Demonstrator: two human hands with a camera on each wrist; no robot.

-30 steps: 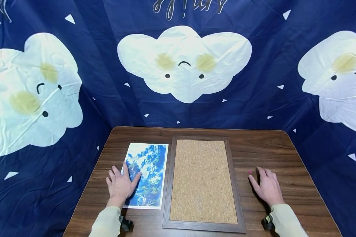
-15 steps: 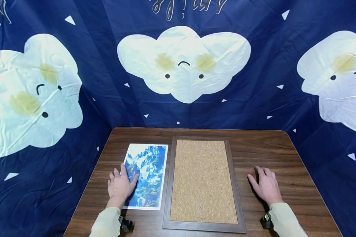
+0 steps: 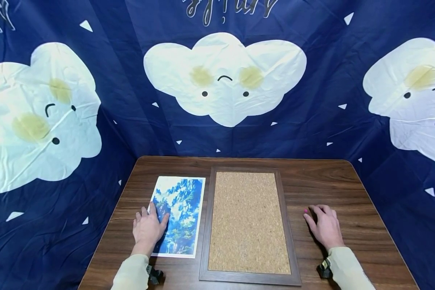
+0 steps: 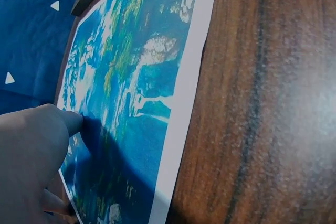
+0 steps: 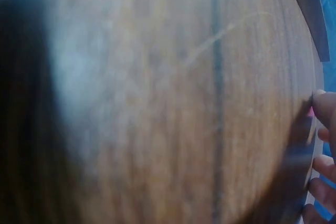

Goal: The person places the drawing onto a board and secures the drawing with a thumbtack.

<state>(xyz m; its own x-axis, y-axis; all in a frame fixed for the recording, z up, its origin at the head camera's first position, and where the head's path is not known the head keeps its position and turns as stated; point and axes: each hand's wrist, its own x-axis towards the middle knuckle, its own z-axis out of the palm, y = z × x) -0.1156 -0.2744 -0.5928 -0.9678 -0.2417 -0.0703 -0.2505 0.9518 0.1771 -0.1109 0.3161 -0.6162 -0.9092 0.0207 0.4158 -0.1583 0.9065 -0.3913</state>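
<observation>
A blue mountain-landscape print (image 3: 185, 213) lies flat on a wood-grain tabletop (image 3: 326, 177), at the 9 o'clock side of a framed cork board (image 3: 248, 221). The sheet looks thin, light and bendable, probably smooth enough to slide and easy to crease or smudge; its white margin (image 4: 184, 82) seems the safest place to take hold, ideally at 2 points on opposite edges. The board, by contrast, looks stiff and should be the heavier piece, best lifted by its frame.

A person's left hand (image 3: 147, 230) rests at the print's 9 o'clock edge, fingers spread and grasping nothing, thumb over the picture; its forearm points toward 1 o'clock. Across the board, at 3 o'clock, the right hand (image 3: 326, 229) reaches in with its forearm angled toward 11 o'clock, fingers bent, thumb and forefinger apart about a tiny pink object (image 3: 306, 210). No pinch shows, and contact cannot be told. The object, too small to identify, is likely light and prone to skid, calling for a fingertip hold.
</observation>
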